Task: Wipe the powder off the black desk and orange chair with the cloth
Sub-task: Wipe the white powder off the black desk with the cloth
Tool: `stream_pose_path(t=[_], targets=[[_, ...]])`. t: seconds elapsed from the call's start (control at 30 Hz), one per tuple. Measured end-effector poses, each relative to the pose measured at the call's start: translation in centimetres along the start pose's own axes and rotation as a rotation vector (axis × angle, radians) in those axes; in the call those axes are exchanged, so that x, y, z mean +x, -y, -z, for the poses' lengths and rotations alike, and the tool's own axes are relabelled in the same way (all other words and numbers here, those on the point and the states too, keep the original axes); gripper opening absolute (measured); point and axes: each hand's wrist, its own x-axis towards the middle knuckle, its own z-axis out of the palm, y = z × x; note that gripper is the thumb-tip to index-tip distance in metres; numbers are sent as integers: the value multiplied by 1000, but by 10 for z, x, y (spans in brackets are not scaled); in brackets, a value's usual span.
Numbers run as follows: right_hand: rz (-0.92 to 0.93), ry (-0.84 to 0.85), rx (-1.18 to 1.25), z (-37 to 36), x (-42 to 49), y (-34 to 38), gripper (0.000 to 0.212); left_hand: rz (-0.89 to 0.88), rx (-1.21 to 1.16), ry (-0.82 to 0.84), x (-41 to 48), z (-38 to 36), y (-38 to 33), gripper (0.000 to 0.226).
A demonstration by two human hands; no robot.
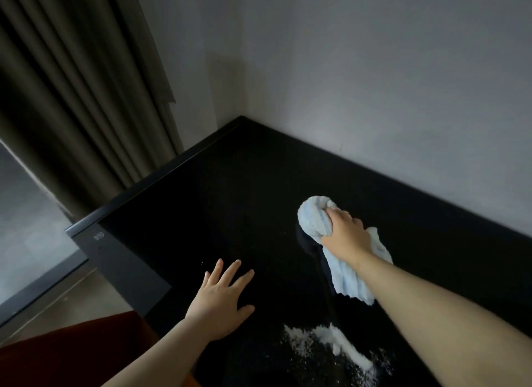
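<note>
Head view: right hand [344, 234] closed around bunched cloth [313, 218], tail trailing toward the near side, on the black desk [230, 191]. Left hand [221, 297] open, flat on desk. Powder [336, 342] lies near of the cloth, streak running near-right; right hand nearer. Orange chair [72, 355] near left.

Bunched pale-blue cloth [315, 219] on black desk [230, 208]; white powder [339, 343] nearer, seemingly unwiped.

Two bare forearms — no sleeves, left hand [218, 300] ringless.
</note>
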Motion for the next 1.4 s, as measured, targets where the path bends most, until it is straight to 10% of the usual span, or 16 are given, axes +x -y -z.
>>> stream_pose_path(t=[0.23, 0.4, 0.57, 0.77, 0.9, 1.0, 1.23, 1.4], targets=[[504, 103, -56, -41, -86, 41, 41, -28, -37, -36, -2, -3, 2, 67], [137, 3, 110, -6, -41, 31, 60, -30, -140, -235, -13, 4, 28, 58], [-196, 66, -14, -7, 29, 42, 71, 296, -210, -258, -27, 10, 60, 97], [512, 149, -192, -47, -5, 100, 52, 471, -658, -112, -19, 31, 70, 68], [941, 319, -119, -37, -58, 75, 21, 387, -500, -37, -24, 28, 79, 61], [963, 586, -54, -11, -60, 76, 25, 357, -406, -19, -25, 19, 81, 62], [477, 168, -116, -48, -3, 172, 35, 335, -522, -131, -28, 11, 89, 60], [856, 250, -142, -78, -64, 167, 48, 389, -615, -335, -44, 3, 95, 65]])
